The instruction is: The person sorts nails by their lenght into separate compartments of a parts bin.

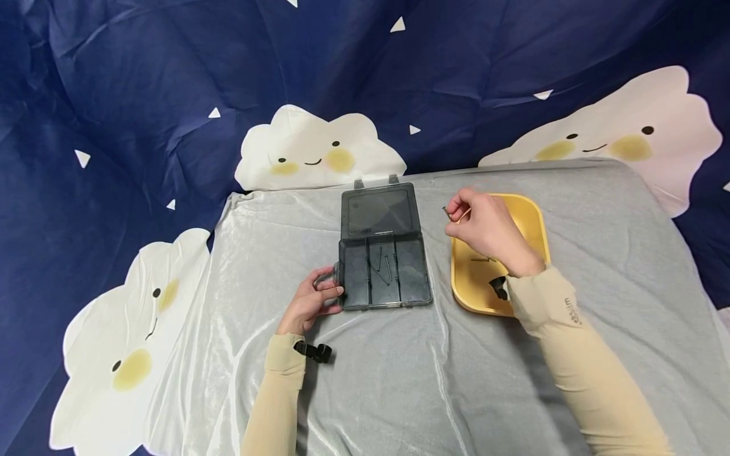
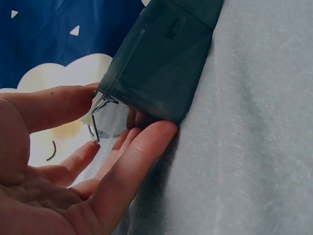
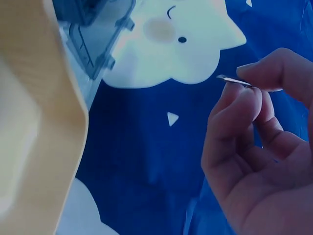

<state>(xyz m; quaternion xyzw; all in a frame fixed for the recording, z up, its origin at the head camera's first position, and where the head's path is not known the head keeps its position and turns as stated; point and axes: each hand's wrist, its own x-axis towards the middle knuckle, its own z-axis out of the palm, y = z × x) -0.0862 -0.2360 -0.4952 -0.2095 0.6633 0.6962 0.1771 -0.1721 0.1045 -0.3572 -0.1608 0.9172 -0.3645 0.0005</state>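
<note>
A dark translucent case [image 1: 355, 272] lies with its lid [image 1: 379, 211] folded back; several long screws [image 1: 388, 269] rest in its middle compartment. My left hand [image 1: 310, 301] holds the case's left edge by the handle, thumb and fingers around the corner [image 2: 161, 73] in the left wrist view. Above the left rim of a yellow bin [image 1: 470, 297], my right hand [image 1: 487, 228] pinches a small screw [image 1: 447, 213] between thumb and fingers. In the right wrist view that screw [image 3: 234, 81] points out from the fingertips of the hand [image 3: 259, 132].
More screws [image 1: 483, 259] lie in the bin, partly hidden under the right arm. A grey cloth covers the table [image 1: 365, 380]. Behind it hangs a dark blue curtain [image 1: 445, 76] with white clouds. Each wrist wears a black strap.
</note>
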